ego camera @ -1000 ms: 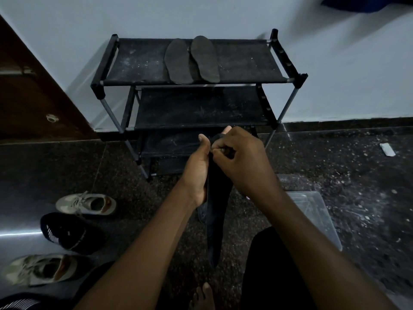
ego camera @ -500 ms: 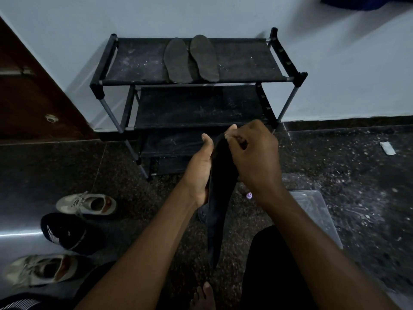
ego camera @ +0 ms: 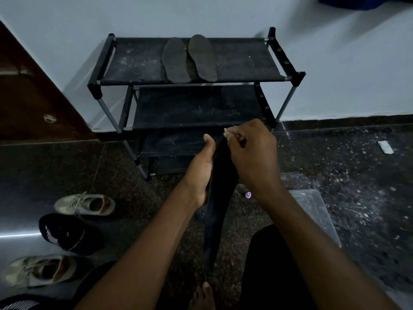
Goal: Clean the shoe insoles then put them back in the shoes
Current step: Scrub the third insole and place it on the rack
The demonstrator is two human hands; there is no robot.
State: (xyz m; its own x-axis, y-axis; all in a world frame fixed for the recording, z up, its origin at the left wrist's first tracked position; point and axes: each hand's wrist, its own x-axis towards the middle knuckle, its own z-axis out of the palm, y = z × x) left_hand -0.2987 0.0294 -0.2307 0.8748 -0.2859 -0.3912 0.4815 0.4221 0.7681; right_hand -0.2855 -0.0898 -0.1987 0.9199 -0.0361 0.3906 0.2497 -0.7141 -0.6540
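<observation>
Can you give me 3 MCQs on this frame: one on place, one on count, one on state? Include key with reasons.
1. Where do the two loose insoles lie?
A. top shelf of the shoe rack
B. on the floor
C. inside the clear plastic bin

2. How many beige sneakers stand on the floor at left?
A. one
B. two
C. four

3. What is the state of the dark cloth?
A. folded on a shelf
B. lying flat on the floor
C. held up by both hands, hanging down

Key: 1 A, they lie side by side on the top tier. 2 B, one beige sneaker sits beyond the black shoe and another nearer. 3 C, the left hand and right hand grip its upper end while the rest dangles.
</observation>
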